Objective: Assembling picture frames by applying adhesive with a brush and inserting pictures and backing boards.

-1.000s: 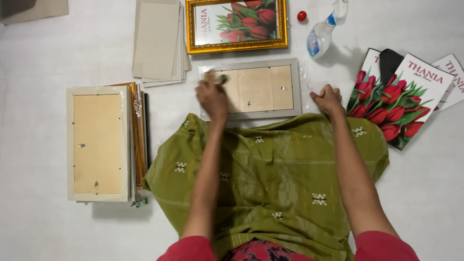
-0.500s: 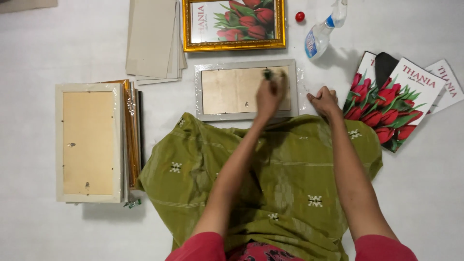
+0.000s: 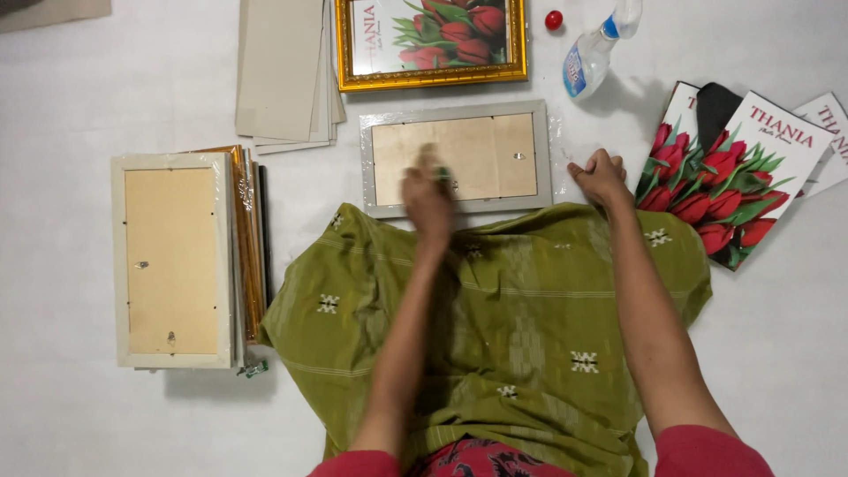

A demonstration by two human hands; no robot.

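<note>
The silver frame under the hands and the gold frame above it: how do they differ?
The silver frame lies back-up, showing a bare tan backing board; the gold frame lies face-up with a red tulip print. The left hand rests on the silver frame; nothing touches the gold frame. Both are rectangular, lying flat.

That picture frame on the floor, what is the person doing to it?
A person sits on the floor with a green cloth over the lap. The silver picture frame lies face down in front. The left hand rests on its tan back, blurred, with something small and green at the fingers; what it is cannot be told. The right hand presses down beside the frame's right edge. A stack of frames lies on the left, flower prints on the right.
</note>
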